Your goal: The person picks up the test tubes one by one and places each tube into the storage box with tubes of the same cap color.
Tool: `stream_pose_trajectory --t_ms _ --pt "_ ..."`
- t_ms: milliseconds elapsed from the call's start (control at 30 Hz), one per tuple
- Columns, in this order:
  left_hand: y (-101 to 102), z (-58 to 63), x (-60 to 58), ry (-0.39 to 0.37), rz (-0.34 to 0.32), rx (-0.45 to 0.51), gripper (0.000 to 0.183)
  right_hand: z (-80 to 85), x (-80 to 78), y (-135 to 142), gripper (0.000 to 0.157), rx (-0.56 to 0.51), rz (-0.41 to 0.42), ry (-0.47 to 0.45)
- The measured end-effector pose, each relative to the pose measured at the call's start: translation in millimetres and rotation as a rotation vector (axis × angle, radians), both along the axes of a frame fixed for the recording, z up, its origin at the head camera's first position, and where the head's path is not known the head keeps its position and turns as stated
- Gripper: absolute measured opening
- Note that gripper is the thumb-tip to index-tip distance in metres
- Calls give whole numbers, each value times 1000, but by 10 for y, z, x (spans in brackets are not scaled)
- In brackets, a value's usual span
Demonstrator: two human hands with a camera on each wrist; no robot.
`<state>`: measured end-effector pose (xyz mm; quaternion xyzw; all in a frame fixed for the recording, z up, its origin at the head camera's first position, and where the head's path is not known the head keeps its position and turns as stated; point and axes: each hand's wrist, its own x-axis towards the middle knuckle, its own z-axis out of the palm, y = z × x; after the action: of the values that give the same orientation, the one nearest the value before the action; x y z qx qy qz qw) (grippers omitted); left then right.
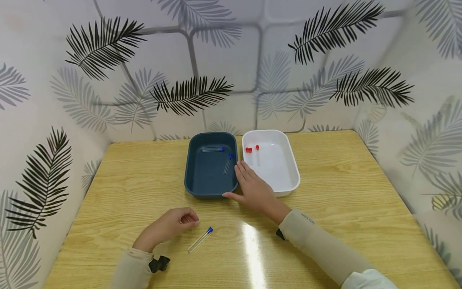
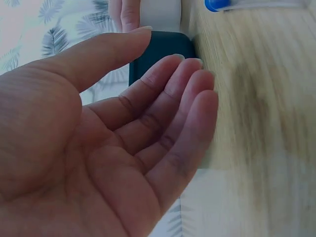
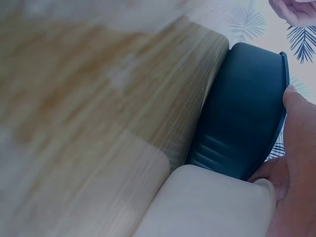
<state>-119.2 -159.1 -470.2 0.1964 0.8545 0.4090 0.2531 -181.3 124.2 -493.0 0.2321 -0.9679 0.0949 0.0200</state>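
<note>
A clear test tube with a blue cap [image 1: 200,240] lies on the table, its cap also visible in the left wrist view. Just left of it, my left hand [image 1: 173,224] hovers loosely curled, palm bare. My right hand [image 1: 255,190] rests over the adjoining rims of a dark blue tray [image 1: 211,193] and a white tray [image 1: 296,180], fingers extended. In the right wrist view its thumb [image 3: 295,106] touches the blue tray's rim; some fingers are partly hidden. Two blue-capped tubes [image 1: 227,164] lie inside the blue tray. Three red caps [image 1: 257,147] on clear tubes show inside the white one.
Both trays stand side by side toward the back of the wooden table [image 1: 144,172]. Behind and beside it hangs a leaf-patterned cloth [image 1: 231,60]. A bright reflection crosses the tabletop near the front.
</note>
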Motion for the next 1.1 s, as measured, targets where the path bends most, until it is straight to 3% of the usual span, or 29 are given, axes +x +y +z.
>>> stream_pose_trajectory --t_ms 200,500,1100 --pt "54 -61 65 -24 27 41 17 6 -10 9 102 19 7 -1" --pt "121 -138 156 -51 15 19 15 -14 -15 20 104 12 27 21" --pt "210 -205 216 16 6 -49 16 -30 -2 18 103 4 8 38"
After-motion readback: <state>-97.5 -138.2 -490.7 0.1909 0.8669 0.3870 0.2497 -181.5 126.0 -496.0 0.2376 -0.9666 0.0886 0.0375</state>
